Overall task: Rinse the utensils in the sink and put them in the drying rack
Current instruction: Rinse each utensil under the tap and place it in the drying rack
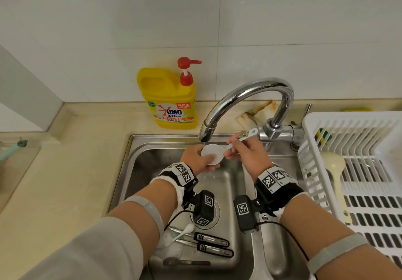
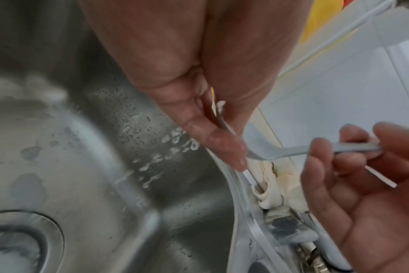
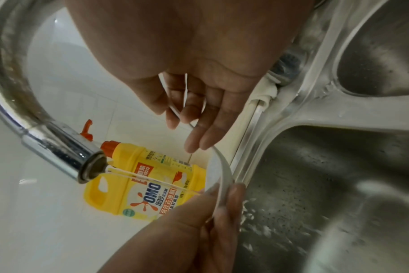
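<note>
A white plastic rice scoop (image 1: pixel 214 157) is under the thin stream from the chrome tap (image 1: pixel 205 132), over the left sink basin (image 1: pixel 152 160). My left hand (image 1: pixel 206 160) pinches its round head, thumb on top and fingers beneath. My right hand (image 1: pixel 233 149) grips the patterned handle (image 1: pixel 247 134). The right wrist view shows the scoop's edge (image 3: pixel 220 166) between both hands, with water hitting it. In the left wrist view the handle (image 2: pixel 292 149) runs into my right hand's fingers (image 2: pixel 320 158). Low in the basin lie a white spoon (image 1: pixel 182 232), two black-handled utensils (image 1: pixel 212 238) and a metal spoon (image 1: pixel 185 262).
A white slatted drying rack (image 1: pixel 359 132) stands right of the sink and holds a cream ladle (image 1: pixel 334 171). A yellow detergent bottle (image 1: pixel 169 99) stands on the counter behind the basin. A stained cloth (image 1: pixel 256 112) lies behind the tap. The drain (image 1: pixel 215 212) sits below my wrists.
</note>
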Motion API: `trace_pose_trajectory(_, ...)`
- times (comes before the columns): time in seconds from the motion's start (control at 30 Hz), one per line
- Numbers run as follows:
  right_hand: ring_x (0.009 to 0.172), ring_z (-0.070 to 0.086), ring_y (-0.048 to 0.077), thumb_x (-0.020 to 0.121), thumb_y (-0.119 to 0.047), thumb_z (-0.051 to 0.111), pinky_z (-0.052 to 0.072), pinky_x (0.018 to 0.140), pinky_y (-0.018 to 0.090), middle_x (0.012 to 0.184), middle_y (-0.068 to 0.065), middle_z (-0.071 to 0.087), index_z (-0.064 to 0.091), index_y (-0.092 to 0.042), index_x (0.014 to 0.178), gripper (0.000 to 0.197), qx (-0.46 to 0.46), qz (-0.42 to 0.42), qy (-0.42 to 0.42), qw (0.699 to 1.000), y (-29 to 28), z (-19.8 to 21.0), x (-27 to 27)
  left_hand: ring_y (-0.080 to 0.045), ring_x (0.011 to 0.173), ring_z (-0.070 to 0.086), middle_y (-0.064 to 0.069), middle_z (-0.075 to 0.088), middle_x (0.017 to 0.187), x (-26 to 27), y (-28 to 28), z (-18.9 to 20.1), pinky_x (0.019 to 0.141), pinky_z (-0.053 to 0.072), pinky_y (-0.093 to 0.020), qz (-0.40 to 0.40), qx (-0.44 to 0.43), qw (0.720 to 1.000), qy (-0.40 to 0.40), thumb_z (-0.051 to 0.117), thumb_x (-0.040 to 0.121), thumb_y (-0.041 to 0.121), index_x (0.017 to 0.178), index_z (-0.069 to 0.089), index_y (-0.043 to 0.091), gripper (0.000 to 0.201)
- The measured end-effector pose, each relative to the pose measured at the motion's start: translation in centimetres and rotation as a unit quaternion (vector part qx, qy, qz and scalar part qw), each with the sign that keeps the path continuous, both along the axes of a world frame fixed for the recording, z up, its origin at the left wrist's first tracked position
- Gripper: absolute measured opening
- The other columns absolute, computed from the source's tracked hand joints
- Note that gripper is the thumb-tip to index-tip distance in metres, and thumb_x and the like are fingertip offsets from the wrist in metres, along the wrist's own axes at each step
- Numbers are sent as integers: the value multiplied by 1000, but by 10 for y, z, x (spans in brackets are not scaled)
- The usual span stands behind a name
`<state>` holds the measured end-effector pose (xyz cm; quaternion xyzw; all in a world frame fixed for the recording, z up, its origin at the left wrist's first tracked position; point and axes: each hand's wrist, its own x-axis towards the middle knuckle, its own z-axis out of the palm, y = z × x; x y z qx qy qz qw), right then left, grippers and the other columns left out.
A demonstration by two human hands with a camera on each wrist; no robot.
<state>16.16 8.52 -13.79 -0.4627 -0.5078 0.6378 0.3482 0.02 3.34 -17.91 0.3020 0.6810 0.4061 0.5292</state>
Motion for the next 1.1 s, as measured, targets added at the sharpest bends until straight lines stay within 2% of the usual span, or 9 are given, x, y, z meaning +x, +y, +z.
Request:
trace_pose_trajectory(0.13, 68, 70, 22, 101, -9, 51, 61, 69, 32, 63, 9, 58, 63, 3, 98, 18, 17, 1, -16, 1000, 4, -1, 1, -22, 61, 69, -18, 75, 83, 0, -5, 0, 50, 54, -26, -6, -4, 999, 39, 58, 100, 25, 107, 68, 8, 21)
trace_pose_trajectory(0.27, 71, 73, 21, 102, -10, 51, 61, 68, 29, 67, 13, 56, 67, 2, 99, 21, -17, -14, -4, 1000, 4, -8, -2, -31, 78, 75, -26, 73, 96, 0, -7, -3, 67, 64, -37, -23, -20, 999, 19, 49, 103, 18, 114, 61, 3, 22)
trace_pose_trajectory(0.37, 83, 73, 27, 102, -8, 51, 61, 79, 33, 72, 16, 61, 69, -2, 92, 22, -91, -22, 50, 994, 1, -11, -5, -33, 97, 71, -23, 70, 110, -2, -11, 1, 79, 62, -45, -23, -8, 1000, 4, 65, 85, -1, 117, 64, 0, 31)
trace_pose_trajectory(0.47, 90, 73, 29, 101, -13, 53, 59, 88, 38, 72, 13, 63, 69, 1, 92, 23, -165, -33, 105, 980, -4, -12, -7, -29, 101, 69, -12, 72, 106, -7, -14, 0, 88, 59, -43, -14, -9, 1000, 13, 82, 62, 12, 114, 70, 15, 53)
trace_pose_trajectory(0.57, 91, 73, 32, 99, -12, 55, 60, 85, 42, 84, 15, 66, 67, 0, 102, 17, -214, -50, 117, 968, -7, -16, -10, -25, 93, 65, -13, 68, 100, -13, -17, 7, 84, 54, -36, 72, 20, 993, -92, 70, 79, -1, 114, 65, 9, 37)
trace_pose_trajectory(0.63, 87, 74, 31, 100, -9, 53, 61, 79, 39, 88, 17, 69, 63, -3, 103, 11, -228, -47, 115, 966, -8, -19, -14, -20, 97, 62, -10, 68, 103, -17, -19, 9, 87, 52, -32, 103, 26, 982, -154, 67, 91, 7, 116, 65, 7, 25)
trace_pose_trajectory(0.73, 83, 75, 27, 100, -8, 54, 61, 73, 34, 91, 17, 72, 60, -5, 107, 9, -231, -40, 119, 965, -10, -22, -17, -23, 102, 66, -14, 67, 120, -28, -22, 7, 84, 55, -30, 138, 19, 968, -208, 66, 95, 22, 120, 64, 7, 30)
trace_pose_trajectory(0.9, 84, 74, 25, 98, -8, 58, 59, 73, 31, 92, 16, 75, 62, -4, 112, 15, -218, -52, 115, 968, -11, -24, -21, -14, 76, 65, -9, 69, 100, -38, -29, 11, 65, 55, -22, 148, 3, 958, -244, 65, 96, 23, 119, 65, 5, 30)
trace_pose_trajectory(1.1, 74, 72, 21, 93, -4, 64, 58, 70, 31, 82, 15, 73, 66, -6, 98, 5, -231, -93, 116, 962, -15, -25, -28, -26, 105, 58, -16, 61, 123, -51, -36, 17, 81, 53, -31, 192, 30, 941, -277, 59, 97, 7, 126, 59, 6, 28)
